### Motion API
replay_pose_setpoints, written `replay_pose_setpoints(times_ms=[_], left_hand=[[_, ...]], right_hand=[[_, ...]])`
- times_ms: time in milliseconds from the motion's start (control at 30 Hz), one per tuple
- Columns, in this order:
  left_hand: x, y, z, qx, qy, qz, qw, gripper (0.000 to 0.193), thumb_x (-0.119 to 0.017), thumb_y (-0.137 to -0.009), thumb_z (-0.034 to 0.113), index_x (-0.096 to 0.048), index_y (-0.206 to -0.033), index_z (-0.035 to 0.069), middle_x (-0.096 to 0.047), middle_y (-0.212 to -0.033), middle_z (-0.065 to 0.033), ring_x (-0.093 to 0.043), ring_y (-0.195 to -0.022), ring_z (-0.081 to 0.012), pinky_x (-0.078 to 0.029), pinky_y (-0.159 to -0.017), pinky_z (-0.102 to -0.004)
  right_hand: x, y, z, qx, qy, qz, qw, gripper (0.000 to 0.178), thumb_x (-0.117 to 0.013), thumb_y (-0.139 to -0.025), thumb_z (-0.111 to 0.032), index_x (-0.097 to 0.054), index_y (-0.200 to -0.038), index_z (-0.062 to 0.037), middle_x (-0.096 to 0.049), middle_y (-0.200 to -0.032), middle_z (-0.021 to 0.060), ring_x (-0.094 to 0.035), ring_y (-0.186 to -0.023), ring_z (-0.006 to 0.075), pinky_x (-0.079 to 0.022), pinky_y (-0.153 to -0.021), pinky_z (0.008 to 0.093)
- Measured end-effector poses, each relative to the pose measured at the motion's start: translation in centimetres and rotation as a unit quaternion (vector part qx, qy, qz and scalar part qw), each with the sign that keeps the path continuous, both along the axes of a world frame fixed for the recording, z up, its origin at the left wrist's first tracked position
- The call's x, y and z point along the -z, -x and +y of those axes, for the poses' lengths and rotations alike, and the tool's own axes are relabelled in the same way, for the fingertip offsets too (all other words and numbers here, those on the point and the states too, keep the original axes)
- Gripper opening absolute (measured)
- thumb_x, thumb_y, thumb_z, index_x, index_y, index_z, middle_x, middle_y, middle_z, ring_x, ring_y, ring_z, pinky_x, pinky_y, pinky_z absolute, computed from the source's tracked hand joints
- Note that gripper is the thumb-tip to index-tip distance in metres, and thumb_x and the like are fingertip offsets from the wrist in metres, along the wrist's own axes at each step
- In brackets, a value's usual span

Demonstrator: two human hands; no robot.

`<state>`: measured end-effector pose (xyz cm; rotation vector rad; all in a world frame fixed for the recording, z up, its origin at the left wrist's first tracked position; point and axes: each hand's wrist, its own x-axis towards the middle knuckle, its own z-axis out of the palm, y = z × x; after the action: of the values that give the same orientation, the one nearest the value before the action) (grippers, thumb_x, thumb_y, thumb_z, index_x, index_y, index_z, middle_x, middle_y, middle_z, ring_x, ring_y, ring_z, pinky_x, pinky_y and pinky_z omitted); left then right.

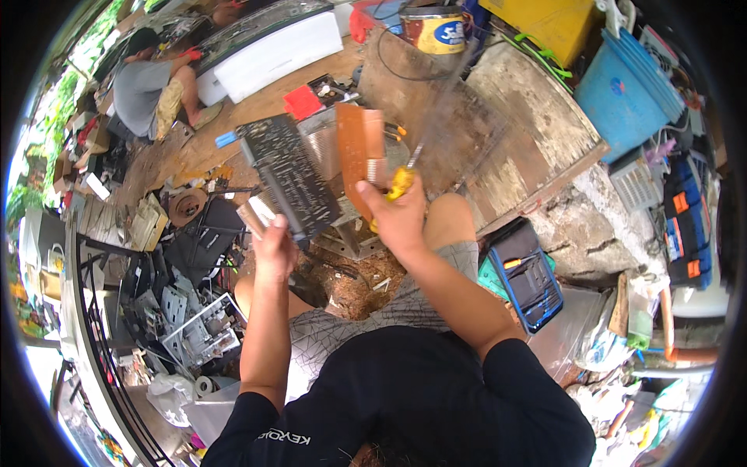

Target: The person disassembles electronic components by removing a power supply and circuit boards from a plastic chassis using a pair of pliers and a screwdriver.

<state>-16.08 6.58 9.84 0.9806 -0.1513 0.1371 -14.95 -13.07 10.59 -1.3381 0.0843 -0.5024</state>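
Observation:
My left hand (274,247) is closed on the lower edge of a black circuit board (292,175), which is tilted upright with silvery specks across its face. A bright metal piece (259,215) shows at its left, by my fingers. Beside the board, my right hand (398,214) grips a yellow-handled screwdriver (402,183), its shaft pointing up and away. The same hand's thumb presses on a copper-coloured finned heat sink (358,152). Between and behind these parts stands a metal stand (354,241), partly hidden.
A wooden board (537,124) lies right of my knee, beside an open tool case (521,276). A blue bin (622,101) and a large can (432,31) stand farther off. Scrap metal parts (202,327) pile up at left. Another person (148,86) crouches at far left.

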Motion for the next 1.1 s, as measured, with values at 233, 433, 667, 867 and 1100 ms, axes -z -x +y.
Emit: replay_pose_setpoints(times_ms=[233, 433, 667, 867, 1100], left_hand=[[-5.6, 1.8, -6.8, -0.091, -0.385, -0.072, 0.916, 0.086, -0.082, -0.069, 0.009, -0.035, -0.141, 0.001, -0.054, -0.115, -0.0090, -0.054, -0.107, -0.0169, -0.044, -0.095, -0.0315], [-4.3, 2.3, -8.8, -0.162, -0.435, -0.183, 0.867, 0.086, -0.087, -0.063, 0.011, -0.041, -0.134, 0.001, -0.063, -0.107, -0.0147, -0.064, -0.096, -0.0237, -0.051, -0.087, -0.0344], [-4.9, 1.9, -8.7, -0.237, -0.489, -0.305, 0.782, 0.066, -0.083, -0.062, 0.005, -0.053, -0.120, 0.001, -0.061, -0.106, -0.0167, -0.060, -0.096, -0.0342, -0.047, -0.084, -0.0409], [-5.1, 2.5, -8.4, -0.251, -0.522, -0.334, 0.744, 0.067, -0.083, -0.063, 0.011, -0.054, -0.122, 0.003, -0.059, -0.109, -0.0139, -0.057, -0.096, -0.0317, -0.046, -0.083, -0.0398], [-4.9, 2.6, -8.4, -0.268, -0.528, -0.352, 0.725, 0.069, -0.083, -0.062, 0.011, -0.054, -0.123, 0.004, -0.059, -0.110, -0.0133, -0.057, -0.094, -0.0307, -0.046, -0.082, -0.0396]], right_hand=[[1.7, -1.0, -1.5, -0.049, -0.137, 0.024, 0.989, 0.035, -0.073, -0.082, 0.000, -0.048, -0.108, -0.0018, -0.060, -0.098, 0.0055, -0.059, -0.089, 0.0131, -0.051, -0.080, 0.0277], [1.3, -0.3, -2.1, -0.154, -0.259, -0.020, 0.953, 0.040, -0.060, -0.089, 0.006, -0.049, -0.126, -0.0048, -0.059, -0.123, 0.0063, -0.061, -0.109, 0.0181, -0.053, -0.091, 0.0341], [2.2, -0.2, -2.4, -0.191, -0.300, -0.007, 0.935, 0.041, -0.062, -0.089, 0.003, -0.048, -0.126, -0.0055, -0.060, -0.122, 0.0084, -0.062, -0.107, 0.0210, -0.054, -0.091, 0.0361], [3.0, -0.1, -2.0, -0.199, -0.352, 0.016, 0.915, 0.029, -0.048, -0.098, -0.010, -0.050, -0.126, -0.0036, -0.062, -0.121, 0.0110, -0.065, -0.103, 0.0225, -0.056, -0.087, 0.0370], [3.0, 0.2, -1.8, -0.210, -0.358, 0.019, 0.910, 0.027, -0.046, -0.098, -0.009, -0.054, -0.123, -0.0019, -0.063, -0.118, 0.0123, -0.067, -0.100, 0.0236, -0.057, -0.085, 0.0375]])
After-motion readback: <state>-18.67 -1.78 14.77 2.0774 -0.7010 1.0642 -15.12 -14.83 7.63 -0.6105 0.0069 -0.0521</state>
